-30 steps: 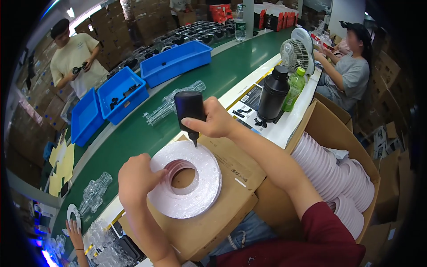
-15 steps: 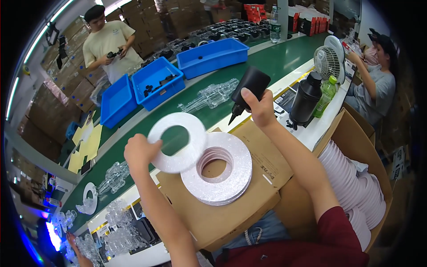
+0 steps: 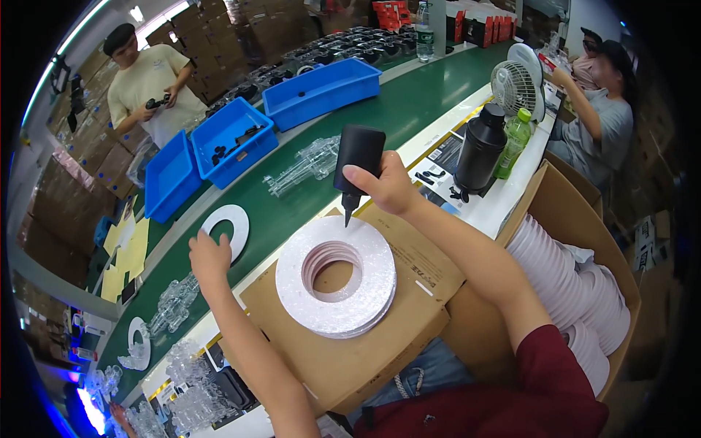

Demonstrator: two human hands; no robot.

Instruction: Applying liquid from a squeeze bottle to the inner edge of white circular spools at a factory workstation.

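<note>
L hand [image 3: 210, 255] reaching to flat white ring [image 3: 240, 231]; ring now lying on green conveyor belt [image 3: 431, 91], beyond & left of ring stack [image 3: 376, 281], no longer hanging over it. Can't tell if L grip is pinching or freeing ring. Stack sitting on cardboard box [image 3: 431, 274], prob. one fewer, next face showing. R hand [image 3: 387, 186] gripping black squeeze btl [image 3: 359, 157], nozzle again pointing down at stack's far rim; contact unclear.

Rings [image 3: 377, 281] look glossy, speckled from here. Bottle [image 3: 359, 159] matt plastic. Carton [image 3: 328, 366] dull cardboard. Bins [image 3: 325, 106] at belt's [image 3: 416, 95] far edge smooth blue plastic; belt smooth, slightly shiny. Sleeve [image 3: 551, 365] matt cloth.
</note>
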